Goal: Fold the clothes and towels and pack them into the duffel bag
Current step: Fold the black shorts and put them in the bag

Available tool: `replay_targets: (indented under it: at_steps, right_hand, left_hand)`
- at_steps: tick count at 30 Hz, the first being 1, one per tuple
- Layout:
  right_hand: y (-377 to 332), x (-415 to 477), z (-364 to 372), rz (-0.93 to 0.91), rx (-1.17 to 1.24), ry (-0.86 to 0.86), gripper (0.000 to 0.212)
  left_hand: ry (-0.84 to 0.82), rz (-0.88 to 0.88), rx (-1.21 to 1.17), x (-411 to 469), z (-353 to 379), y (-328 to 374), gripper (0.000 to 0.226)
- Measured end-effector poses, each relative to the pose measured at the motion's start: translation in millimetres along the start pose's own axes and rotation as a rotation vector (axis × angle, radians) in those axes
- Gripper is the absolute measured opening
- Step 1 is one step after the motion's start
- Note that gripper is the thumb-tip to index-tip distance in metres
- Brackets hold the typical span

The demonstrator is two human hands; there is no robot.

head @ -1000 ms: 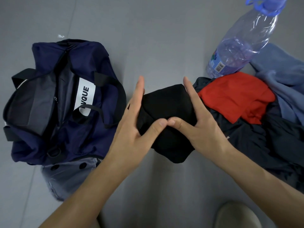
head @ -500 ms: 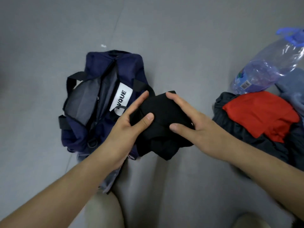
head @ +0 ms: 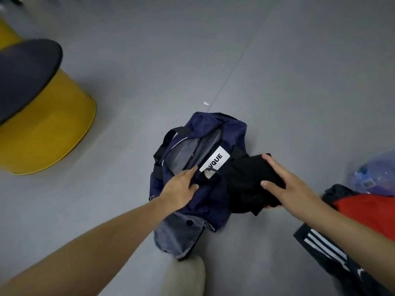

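while the fingers (head: 274, 167) of the right hand (head: 286, 186) are curling over a black bundle (head: 243, 180) and the thumb is pinching it from the near side, the left hand (head: 179, 186) is lying with its fingers (head: 190, 170) nearly straight and close together on the near lip of the bag (head: 213, 124), thumb set apart. the bundle is hanging in that one-handed grip over the bag's right side, just beside the white label (head: 215, 159), not yet inside. the packing step appears to be in hand: the left hand seems to be parting the mouth while the right is offering the load. the next move is likely calling for a wider opening and a short swing left and down, with the grip kept tight so the folds are not slipping. the bundle is looking soft, thick and loosely folded, one corner drooping below the palm. a red garment (head: 367, 212), a striped one (head: 320, 242) and a bottle (head: 376, 174) are waiting at right; a denim piece (head: 177, 238) is lying under the bag, and a yellow stool (head: 53, 135) is standing at left.
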State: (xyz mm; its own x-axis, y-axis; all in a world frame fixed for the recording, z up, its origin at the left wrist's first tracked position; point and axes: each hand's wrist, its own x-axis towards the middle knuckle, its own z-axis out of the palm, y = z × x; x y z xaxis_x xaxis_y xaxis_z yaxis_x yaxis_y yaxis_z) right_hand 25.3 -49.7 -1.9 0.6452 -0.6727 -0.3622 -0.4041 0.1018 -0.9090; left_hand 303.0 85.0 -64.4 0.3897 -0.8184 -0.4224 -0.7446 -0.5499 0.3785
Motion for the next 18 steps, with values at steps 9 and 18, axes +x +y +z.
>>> replay_targets:
  at_steps: [9,18]
  right_hand:
    - [48.7,34.7,18.6,0.067,0.154,0.093,0.067]
    - [48.1,56.5,45.2,0.039,0.187,0.142,0.066]
  left_hand:
    - [-0.235,-0.098,0.270,33.9,98.2,5.6,0.091]
    - [-0.338,0.077,0.058,-9.5,123.5,67.1,0.071]
